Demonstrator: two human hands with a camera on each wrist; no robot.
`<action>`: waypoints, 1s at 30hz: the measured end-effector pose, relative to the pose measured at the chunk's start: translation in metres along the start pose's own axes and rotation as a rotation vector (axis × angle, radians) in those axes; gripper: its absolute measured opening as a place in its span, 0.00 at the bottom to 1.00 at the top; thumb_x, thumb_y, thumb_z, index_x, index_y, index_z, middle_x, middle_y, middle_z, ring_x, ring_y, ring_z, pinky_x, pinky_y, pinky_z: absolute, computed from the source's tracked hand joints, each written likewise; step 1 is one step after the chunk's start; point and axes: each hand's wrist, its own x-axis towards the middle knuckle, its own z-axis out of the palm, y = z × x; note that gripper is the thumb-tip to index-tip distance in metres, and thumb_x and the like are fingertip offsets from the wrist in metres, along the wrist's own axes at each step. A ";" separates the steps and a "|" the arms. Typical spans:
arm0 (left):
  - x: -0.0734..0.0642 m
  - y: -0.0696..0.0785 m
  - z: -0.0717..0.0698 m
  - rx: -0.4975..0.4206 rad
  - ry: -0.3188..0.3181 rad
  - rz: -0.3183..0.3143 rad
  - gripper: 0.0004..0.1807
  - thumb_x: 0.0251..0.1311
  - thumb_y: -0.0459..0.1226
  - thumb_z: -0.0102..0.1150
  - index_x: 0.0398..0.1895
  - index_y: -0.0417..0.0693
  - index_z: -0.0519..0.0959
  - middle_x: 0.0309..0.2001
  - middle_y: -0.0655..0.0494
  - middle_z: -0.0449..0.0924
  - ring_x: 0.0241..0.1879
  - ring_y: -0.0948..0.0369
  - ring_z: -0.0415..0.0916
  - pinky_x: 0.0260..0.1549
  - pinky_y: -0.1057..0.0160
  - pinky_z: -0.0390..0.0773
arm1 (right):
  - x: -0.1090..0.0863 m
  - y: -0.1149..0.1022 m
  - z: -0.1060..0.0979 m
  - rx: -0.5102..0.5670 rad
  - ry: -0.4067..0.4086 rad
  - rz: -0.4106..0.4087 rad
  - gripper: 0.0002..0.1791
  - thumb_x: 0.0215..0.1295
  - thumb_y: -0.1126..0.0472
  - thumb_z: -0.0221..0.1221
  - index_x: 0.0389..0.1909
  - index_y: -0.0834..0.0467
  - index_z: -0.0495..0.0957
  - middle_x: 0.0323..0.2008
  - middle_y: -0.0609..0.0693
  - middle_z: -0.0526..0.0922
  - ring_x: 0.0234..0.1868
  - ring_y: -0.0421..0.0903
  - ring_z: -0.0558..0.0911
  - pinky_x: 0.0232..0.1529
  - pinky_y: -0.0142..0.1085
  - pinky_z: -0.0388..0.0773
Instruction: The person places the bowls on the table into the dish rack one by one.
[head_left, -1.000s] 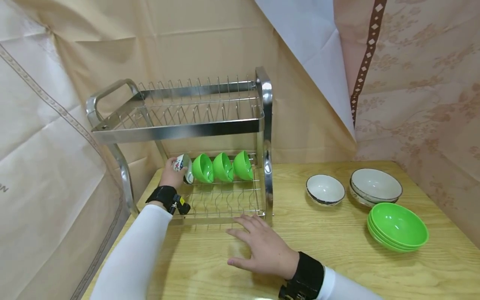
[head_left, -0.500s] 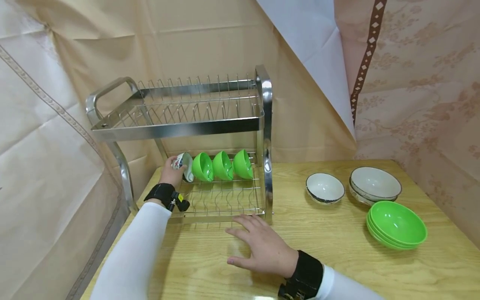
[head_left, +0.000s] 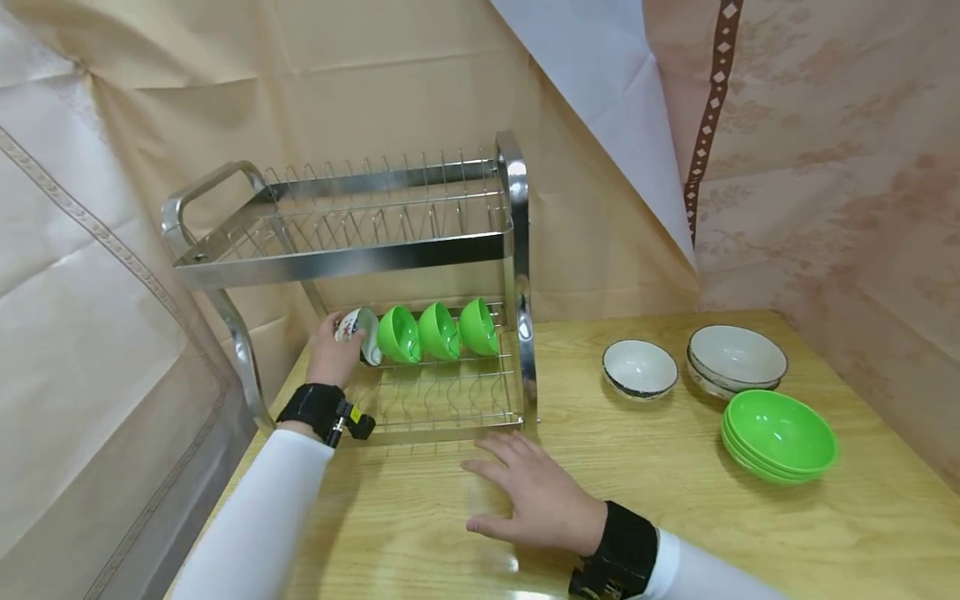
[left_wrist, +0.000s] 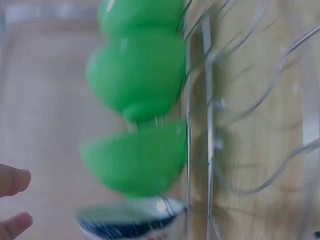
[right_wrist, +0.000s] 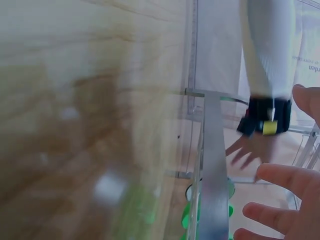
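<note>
A small white bowl with a coloured pattern (head_left: 368, 337) stands on edge in the lower tier of the metal dish rack (head_left: 337, 261). My left hand (head_left: 332, 350) is at its left side, with the fingers overlapping it in the head view. In the left wrist view the fingertips (left_wrist: 17, 181) are spread apart, with a gap between them and the bowl's dark-patterned outside (left_wrist: 117, 228). Three green bowls (head_left: 399, 335) stand on edge in a row to its right. My right hand (head_left: 536, 500) is held palm down with fingers spread, in front of the rack, holding nothing.
On the table's right side are a white bowl with a dark rim (head_left: 640, 368), stacked larger white bowls (head_left: 738, 357) and a stack of green bowls (head_left: 780, 433). The rack's upper tier (head_left: 382, 200) overhangs the lower one. Cloth sheets (head_left: 600, 250) hang behind.
My left hand has eased slightly left and back from the patterned bowl, its fingers loosened. The bowl stays in the rack. The head view has shifted a little; my right hand stays about the same.
</note>
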 end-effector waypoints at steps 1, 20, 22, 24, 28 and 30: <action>-0.011 0.003 0.002 0.012 -0.004 0.028 0.34 0.70 0.44 0.49 0.74 0.43 0.53 0.68 0.30 0.52 0.60 0.39 0.58 0.58 0.38 0.66 | -0.005 0.002 -0.001 0.009 -0.003 0.013 0.38 0.59 0.30 0.55 0.65 0.47 0.70 0.67 0.53 0.66 0.67 0.49 0.58 0.66 0.56 0.58; -0.194 0.066 0.099 0.392 -0.111 0.686 0.44 0.55 0.68 0.54 0.71 0.57 0.65 0.70 0.44 0.58 0.66 0.48 0.53 0.61 0.41 0.64 | -0.086 0.099 -0.084 -0.137 0.317 0.323 0.38 0.54 0.43 0.67 0.65 0.53 0.71 0.64 0.57 0.68 0.62 0.58 0.64 0.57 0.59 0.65; -0.195 0.070 0.106 0.394 -0.117 0.704 0.44 0.55 0.69 0.53 0.71 0.58 0.64 0.70 0.44 0.58 0.67 0.48 0.51 0.62 0.41 0.63 | -0.088 0.106 -0.087 -0.144 0.333 0.338 0.37 0.54 0.43 0.66 0.64 0.53 0.71 0.63 0.57 0.68 0.61 0.58 0.65 0.57 0.59 0.64; -0.195 0.072 0.111 0.402 -0.120 0.710 0.45 0.55 0.70 0.50 0.72 0.60 0.63 0.70 0.45 0.57 0.67 0.48 0.50 0.62 0.42 0.63 | -0.089 0.110 -0.089 -0.137 0.335 0.345 0.36 0.55 0.44 0.66 0.64 0.54 0.71 0.63 0.58 0.68 0.61 0.59 0.65 0.58 0.60 0.62; -0.198 0.072 0.115 0.401 -0.131 0.713 0.45 0.55 0.71 0.49 0.72 0.60 0.62 0.71 0.44 0.55 0.68 0.48 0.49 0.62 0.41 0.62 | -0.091 0.114 -0.087 -0.123 0.326 0.363 0.34 0.57 0.45 0.65 0.63 0.55 0.72 0.62 0.59 0.70 0.61 0.60 0.65 0.57 0.61 0.63; -0.200 0.072 0.114 0.399 -0.128 0.715 0.44 0.55 0.70 0.49 0.72 0.60 0.62 0.72 0.45 0.55 0.68 0.49 0.49 0.63 0.42 0.62 | -0.090 0.117 -0.085 -0.117 0.319 0.374 0.32 0.58 0.46 0.65 0.62 0.56 0.73 0.62 0.60 0.70 0.61 0.60 0.65 0.56 0.61 0.65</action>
